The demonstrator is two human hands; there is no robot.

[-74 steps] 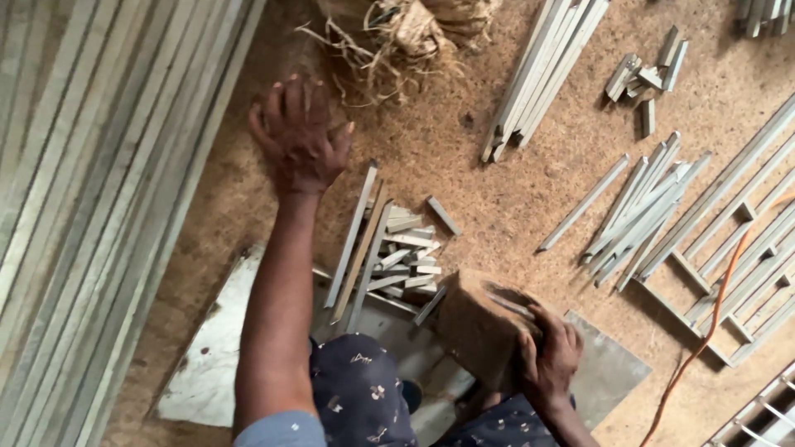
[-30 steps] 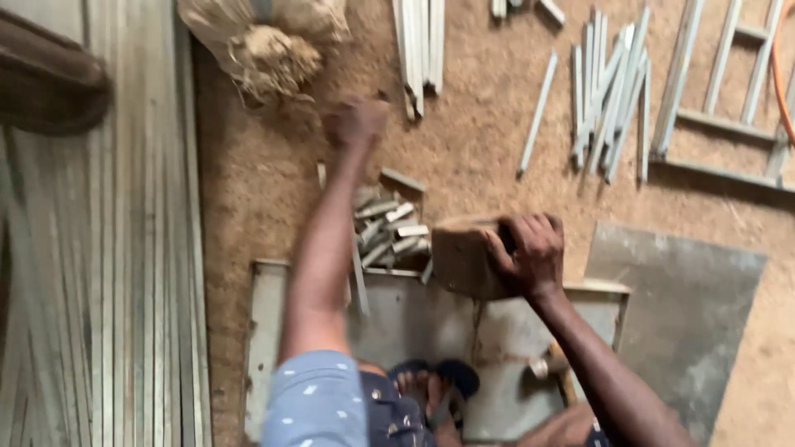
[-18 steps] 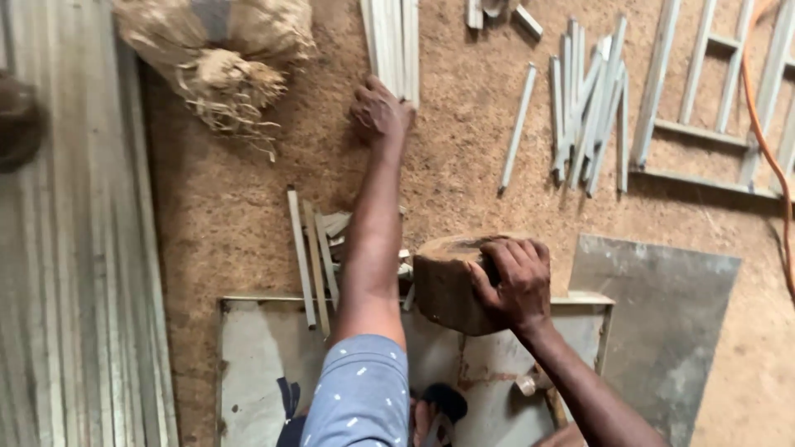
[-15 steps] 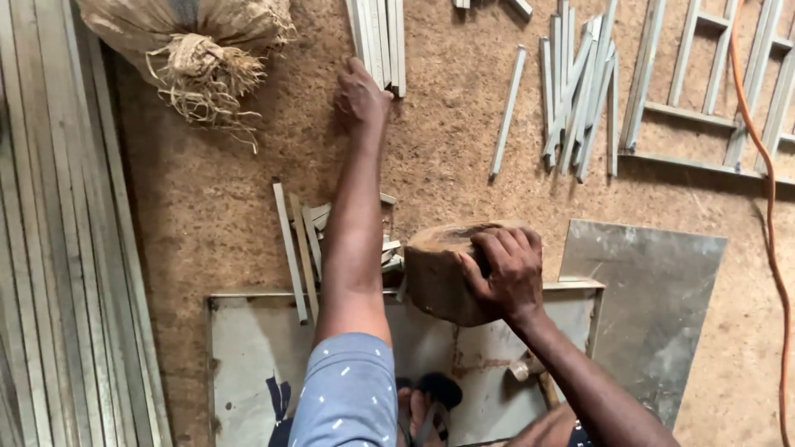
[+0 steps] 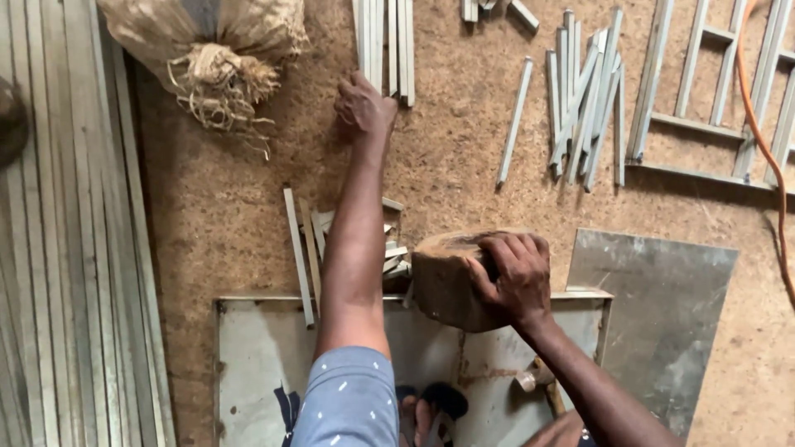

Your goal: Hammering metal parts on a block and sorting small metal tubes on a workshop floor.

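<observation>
**Two hands, two jobs — one reaches, one steadies**

Two hands are well apart on the sawdust floor (image 5: 464,165). The left hand (image 5: 364,108) stretches far forward, fingers curled over the near ends of a bundle of pale wooden strips (image 5: 385,41) lying at the floor's far edge; whether it has actually clamped one is hard to tell from here. The right hand (image 5: 513,277) is clenched over the top of a wooden block (image 5: 443,277), which sits on the far edge of a grey metal sheet (image 5: 257,348), just beside a loose heap of short offcuts (image 5: 393,248).

My read on doing this well — pick a single strip by its near end rather than raking the whole bundle, and draw it straight back along its length so it clears the offcuts. The block wants to stay flat and pinned under that right palm, not tipping off the sheet's edge. A tied burlap sack (image 5: 207,50) lies at the far left, out of the way.
</observation>
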